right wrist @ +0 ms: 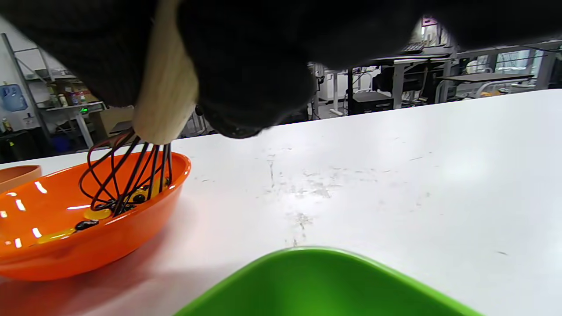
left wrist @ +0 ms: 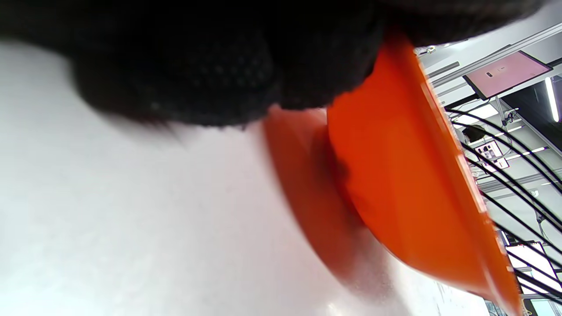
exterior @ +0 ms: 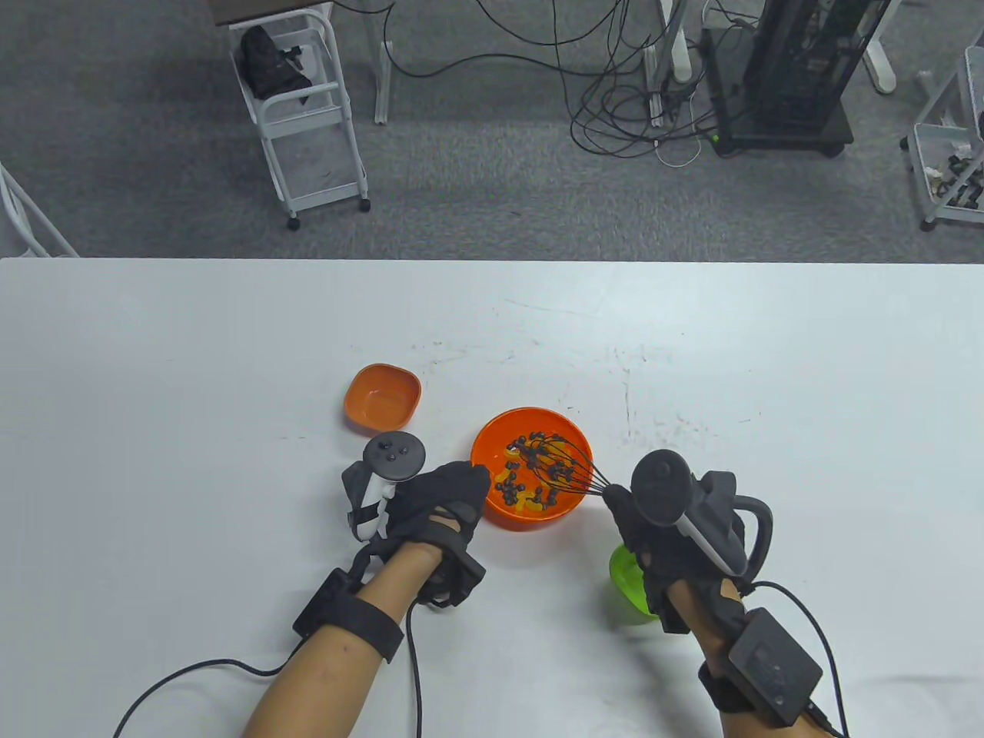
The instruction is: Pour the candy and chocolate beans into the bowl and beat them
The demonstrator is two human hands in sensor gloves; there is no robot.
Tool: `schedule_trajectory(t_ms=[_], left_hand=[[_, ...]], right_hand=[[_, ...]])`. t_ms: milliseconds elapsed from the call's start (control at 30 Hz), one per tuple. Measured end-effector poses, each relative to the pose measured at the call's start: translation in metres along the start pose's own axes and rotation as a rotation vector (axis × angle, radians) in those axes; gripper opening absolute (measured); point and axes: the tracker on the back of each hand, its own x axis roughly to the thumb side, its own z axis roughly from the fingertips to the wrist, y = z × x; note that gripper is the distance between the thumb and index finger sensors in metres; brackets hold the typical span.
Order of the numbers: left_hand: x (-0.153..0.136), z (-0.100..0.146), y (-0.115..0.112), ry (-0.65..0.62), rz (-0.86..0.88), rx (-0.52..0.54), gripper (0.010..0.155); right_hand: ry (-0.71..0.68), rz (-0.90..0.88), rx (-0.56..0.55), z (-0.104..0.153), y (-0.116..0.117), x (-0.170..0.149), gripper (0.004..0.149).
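White tabletop [exterior: 192, 369] carries all items, largest first. Round orange plastic bowl [exterior: 492, 450] sits near the table's middle, tilted in the left wrist view with its far rim raised. Right hand [exterior: 653, 530], in a black sensor glove with a tracker on its back, is curled round the pale wooden handle [right wrist: 164, 101] of a black wire whisk [exterior: 565, 469]; the grip shows plainly in the right wrist view. Left hand [exterior: 430, 500], likewise gloved and carrying a tracker, rests against the bowl's near-left rim, fingertips touching it; whether the fingers curl over the rim cannot be told. The two hands are apart, one on each side of the bowl. Small green plastic dish [exterior: 632, 588] lies just beneath the right hand, mostly hidden by it. Small orange rounded-square dish [exterior: 382, 396] stands beyond the left hand, just beside the bowl but not touching. Whisk wires reach down into the bowl among its contents. Yellow-orange candy pieces [exterior: 526, 503] and dark chocolate beans [exterior: 513, 467] lie mixed on the bowl's floor.
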Motion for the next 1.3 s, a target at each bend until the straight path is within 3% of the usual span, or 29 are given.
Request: schedule_trajectory(t_ms=[300, 500, 667, 900, 1133, 1300], left_hand=[[0.0, 0.0, 0.0, 0.003, 0.007, -0.003, 0.048], [0.0, 0.001, 0.0, 0.01, 0.002, 0.008, 0.047], [-0.001, 0.001, 0.0, 0.017, 0.015, 0.011, 0.047], [0.0, 0.001, 0.0, 0.013, 0.011, 0.009, 0.048], [0.0, 0.001, -0.001, 0.009, -0.001, 0.018, 0.047], [0.0, 0.0, 0.0, 0.007, 0.007, 0.008, 0.048]], right_hand=[[-0.029, -0.174, 0.05, -0.014, 0.028, -0.003, 0.058], [-0.1, -0.211, 0.151, -0.012, 0.029, 0.004, 0.057], [-0.133, -0.135, 0.184, -0.006, 0.012, 0.004, 0.056], [-0.05, -0.021, 0.066, 0.001, -0.003, 0.001, 0.056], [-0.016, -0.031, -0.013, -0.004, 0.011, 0.0, 0.057], [-0.05, -0.163, 0.069, -0.011, 0.028, 0.003, 0.058]])
